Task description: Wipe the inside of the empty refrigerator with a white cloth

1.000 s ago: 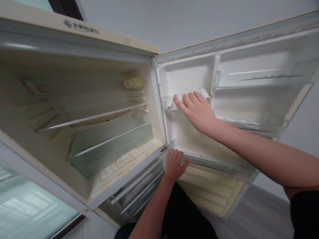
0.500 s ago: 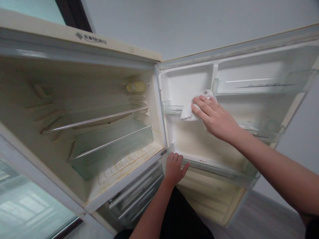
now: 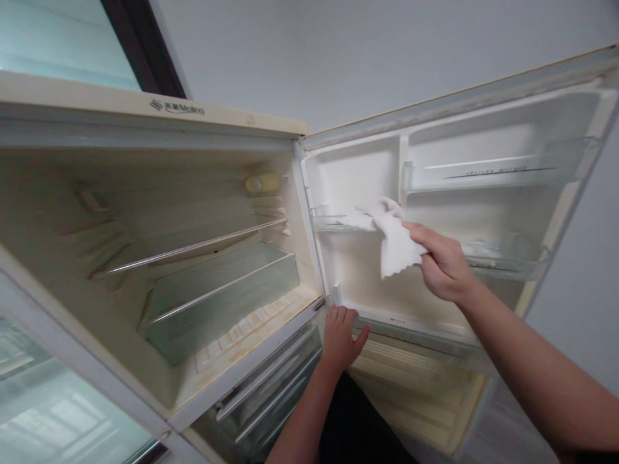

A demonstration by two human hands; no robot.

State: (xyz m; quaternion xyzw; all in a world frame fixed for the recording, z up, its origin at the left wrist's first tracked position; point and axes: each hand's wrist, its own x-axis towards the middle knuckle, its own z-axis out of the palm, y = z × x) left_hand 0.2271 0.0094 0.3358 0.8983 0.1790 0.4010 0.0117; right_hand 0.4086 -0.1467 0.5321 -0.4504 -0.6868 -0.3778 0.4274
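My right hand (image 3: 445, 261) pinches a white cloth (image 3: 399, 241) between thumb and fingers. The cloth hangs bunched, its scalloped lower edge loose, in front of the middle bin (image 3: 333, 223) of the opened fridge door (image 3: 360, 270). Low at the hinge side, my left hand (image 3: 341, 338) rests with its fingertips over the end of the bottom door bin (image 3: 416, 338). Its thumb is spread away from the fingers, and nothing is held in it.
To the left is the open fridge compartment (image 3: 186, 187), with a glass shelf (image 3: 193, 248) and a clear drawer (image 3: 227, 306). Below are freezer drawers (image 3: 275, 386) and the ribbed lower door (image 3: 420, 393). A window (image 3: 62, 38) shows at upper left.
My right hand has turned and drawn back slightly to the right and down. The cloth, pressed flat under the fingers before, now dangles from them. My left hand stays at the bottom bin.
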